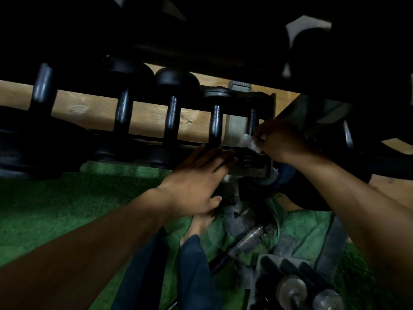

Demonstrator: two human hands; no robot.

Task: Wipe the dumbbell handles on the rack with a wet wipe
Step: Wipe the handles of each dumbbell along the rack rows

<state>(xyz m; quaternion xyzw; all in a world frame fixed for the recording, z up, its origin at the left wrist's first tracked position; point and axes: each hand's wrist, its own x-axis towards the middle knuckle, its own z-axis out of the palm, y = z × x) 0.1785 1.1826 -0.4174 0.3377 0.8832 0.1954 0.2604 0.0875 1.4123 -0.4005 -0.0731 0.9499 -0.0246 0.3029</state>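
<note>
A row of black dumbbells (123,121) lies across the lower tier of a dark rack (138,139), their handles pointing away from the camera, largest at left and smallest at right, with a wooden floor (89,108) showing between them. The upper tier overhangs the row and leaves much of it in shadow. Left hand (196,177): fingers straight and together, lying flat on the rack's front rail just below the fourth handle, holding nothing. Right hand (281,142): fingers curled, pinching a crumpled white wet wipe (250,142) against the smallest, rightmost dumbbell handle (251,121). Below the hands, green artificial turf (44,198) covers the ground; the person's bare foot (201,224) rests on it. At lower right, a grey moulded tray (266,276) holds small chrome dumbbells (290,289), and a knurled metal bar (248,240) lies beside it.
</note>
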